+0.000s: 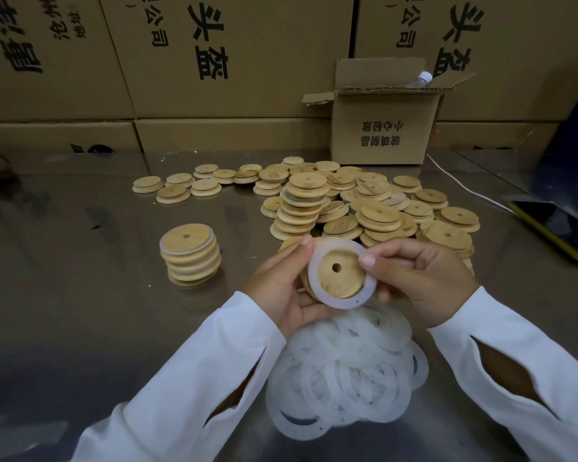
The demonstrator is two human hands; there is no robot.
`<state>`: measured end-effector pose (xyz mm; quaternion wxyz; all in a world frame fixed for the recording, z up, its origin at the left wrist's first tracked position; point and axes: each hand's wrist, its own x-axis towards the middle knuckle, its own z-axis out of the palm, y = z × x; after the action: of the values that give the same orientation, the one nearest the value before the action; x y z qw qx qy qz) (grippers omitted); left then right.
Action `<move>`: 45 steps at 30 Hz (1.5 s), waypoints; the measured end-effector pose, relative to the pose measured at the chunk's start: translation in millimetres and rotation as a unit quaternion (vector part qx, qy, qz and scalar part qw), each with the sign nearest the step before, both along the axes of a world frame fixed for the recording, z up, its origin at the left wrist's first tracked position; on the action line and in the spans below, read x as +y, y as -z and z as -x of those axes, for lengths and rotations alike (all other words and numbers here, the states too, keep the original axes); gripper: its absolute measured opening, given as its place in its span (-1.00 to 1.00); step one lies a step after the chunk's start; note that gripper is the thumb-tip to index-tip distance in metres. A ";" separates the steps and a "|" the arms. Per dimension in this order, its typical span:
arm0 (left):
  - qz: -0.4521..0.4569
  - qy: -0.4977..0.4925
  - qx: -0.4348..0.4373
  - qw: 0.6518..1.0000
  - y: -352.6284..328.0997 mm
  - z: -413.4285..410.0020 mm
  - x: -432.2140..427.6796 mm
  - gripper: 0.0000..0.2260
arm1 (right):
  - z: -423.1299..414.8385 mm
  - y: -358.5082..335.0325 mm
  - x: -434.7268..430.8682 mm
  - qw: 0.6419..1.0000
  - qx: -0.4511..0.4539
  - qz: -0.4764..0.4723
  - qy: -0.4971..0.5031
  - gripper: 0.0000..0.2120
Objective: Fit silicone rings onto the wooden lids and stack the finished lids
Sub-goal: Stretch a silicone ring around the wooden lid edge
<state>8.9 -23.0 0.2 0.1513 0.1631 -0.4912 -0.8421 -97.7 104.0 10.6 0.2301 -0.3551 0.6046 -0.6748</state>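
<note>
Above the table I hold a round wooden lid point(339, 273) with a centre hole, tilted toward me. A translucent white silicone ring point(317, 288) lies around its raised part. My left hand point(281, 288) grips the lid from the left, thumb on the ring's upper edge. My right hand point(417, 278) pinches the ring at its upper right. A heap of loose silicone rings point(344, 371) lies under my hands. A short stack of ringed lids point(190, 258) stands to the left. Bare wooden lids point(347, 201) are piled and scattered behind.
The steel table point(80, 295) is backed by a wall of big printed cartons point(214, 61). A small open carton point(381, 128) with a plastic bottle point(421, 80) stands at the back right. A phone point(554, 228) on a white cable point(464, 185) lies at the right edge.
</note>
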 end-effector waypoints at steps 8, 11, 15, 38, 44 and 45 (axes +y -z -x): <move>0.088 0.057 0.025 0.994 3.0 -3.1 4.2 -0.61 | -0.5 2.8 -1.9 0.998 -0.012 0.009 0.063 -0.93; 0.094 0.067 0.030 0.993 3.8 -2.6 4.5 -0.64 | -0.3 3.2 -1.9 0.997 -0.013 0.015 0.076 -0.92; 0.102 0.066 0.034 0.992 3.3 -2.4 6.2 -0.74 | -0.1 4.9 -2.8 0.996 -0.007 0.006 0.086 -0.86; 0.153 0.102 0.034 0.982 1.4 -3.1 8.6 -0.74 | -6.8 0.2 -3.3 0.991 -0.020 -0.006 0.133 -0.81; 0.165 0.086 0.028 0.982 1.6 -2.4 11.7 -0.77 | -6.4 -0.3 -3.3 0.990 -0.005 -0.010 0.143 -0.82; 0.166 0.080 0.026 0.983 1.6 -2.3 12.0 -0.77 | -6.6 -0.5 -3.2 0.990 -0.005 -0.013 0.140 -0.83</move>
<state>11.2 -11.1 -1.5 0.1215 0.0742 -0.6315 -0.7622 -91.1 100.8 11.2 0.1407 -0.2606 0.6561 -0.6941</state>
